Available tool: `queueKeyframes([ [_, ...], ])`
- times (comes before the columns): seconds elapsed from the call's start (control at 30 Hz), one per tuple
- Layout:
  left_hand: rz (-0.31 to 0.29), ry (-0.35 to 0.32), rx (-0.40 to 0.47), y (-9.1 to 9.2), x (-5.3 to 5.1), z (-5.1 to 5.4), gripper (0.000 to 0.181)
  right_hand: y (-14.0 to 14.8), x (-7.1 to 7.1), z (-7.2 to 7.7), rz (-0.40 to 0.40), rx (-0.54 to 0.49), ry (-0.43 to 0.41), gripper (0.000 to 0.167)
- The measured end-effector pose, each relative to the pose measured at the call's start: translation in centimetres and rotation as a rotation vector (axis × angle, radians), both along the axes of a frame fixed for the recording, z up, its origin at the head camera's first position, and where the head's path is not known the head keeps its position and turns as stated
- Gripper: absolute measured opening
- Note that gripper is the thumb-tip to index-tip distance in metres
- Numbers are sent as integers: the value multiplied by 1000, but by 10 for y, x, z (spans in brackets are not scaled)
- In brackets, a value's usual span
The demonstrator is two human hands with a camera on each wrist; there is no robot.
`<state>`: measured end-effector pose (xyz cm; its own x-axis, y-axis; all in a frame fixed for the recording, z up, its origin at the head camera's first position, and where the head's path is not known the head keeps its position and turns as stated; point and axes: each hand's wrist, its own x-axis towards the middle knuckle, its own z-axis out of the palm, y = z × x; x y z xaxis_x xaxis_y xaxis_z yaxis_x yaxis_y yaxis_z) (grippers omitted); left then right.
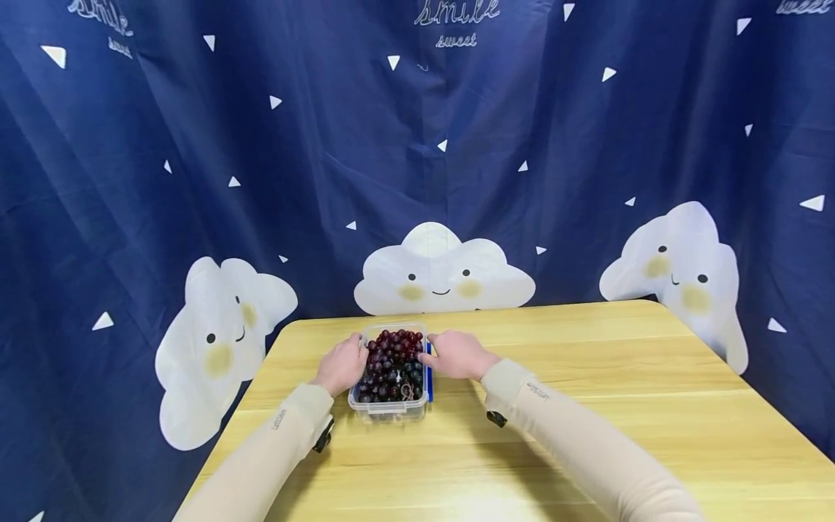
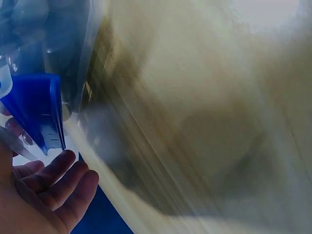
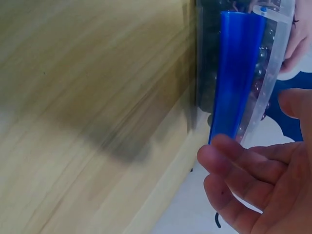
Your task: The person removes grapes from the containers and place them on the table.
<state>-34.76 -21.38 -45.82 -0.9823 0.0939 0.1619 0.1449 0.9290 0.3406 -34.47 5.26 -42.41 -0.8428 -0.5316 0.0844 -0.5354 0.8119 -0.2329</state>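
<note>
Grapes (image 1: 391, 359) held in clear container (image 1: 388, 408), container's blue left flap (image 2: 35, 102) touched by relaxed left hand (image 1: 343, 365), container's blue right flap (image 3: 236, 68) touched by relaxed right hand (image 1: 459, 354)

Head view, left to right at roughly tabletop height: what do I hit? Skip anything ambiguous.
Left smiling cloud print → left grip → clear container of dark grapes → right grip → right smiling cloud print.
</note>
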Motion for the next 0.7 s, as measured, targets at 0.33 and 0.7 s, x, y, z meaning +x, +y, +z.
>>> queueKeyframes([
  [0.33,15,10,-9,0,1,-2,41,-10,-3,-11,-26,-7,-11,78],
  [0.7,9,22,7,2,2,-3,41,-16,-1,-12,-49,31,-3,73],
])
